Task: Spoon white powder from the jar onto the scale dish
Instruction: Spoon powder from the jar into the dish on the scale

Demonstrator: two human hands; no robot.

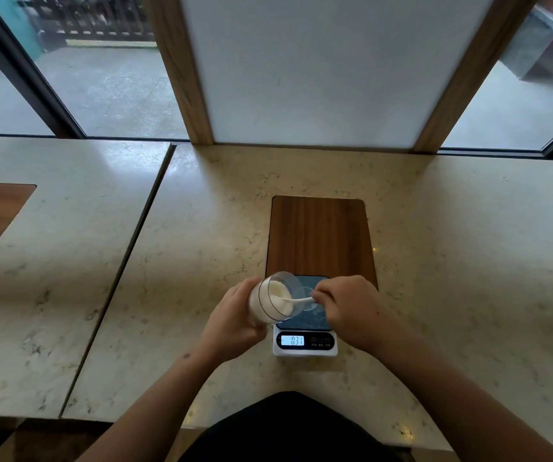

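Observation:
My left hand (pixel 231 315) grips a clear jar (pixel 273 300) of white powder (pixel 281 296), tipped on its side with the mouth facing right, above the left part of the scale (pixel 305 341). My right hand (pixel 345 303) pinches a white spoon (pixel 296 299) whose bowl reaches into the powder inside the jar. A small clear dish (pixel 311 306) sits on the scale's dark platform, partly hidden behind the jar and my right fingers. The lit display (pixel 292 340) reads about 0.31.
The scale stands on a marble counter (pixel 451 278), at the near end of an inlaid wooden board (pixel 320 235). A seam (pixel 128 258) divides the counter from a second slab on the left. A white panel and windows rise at the back edge.

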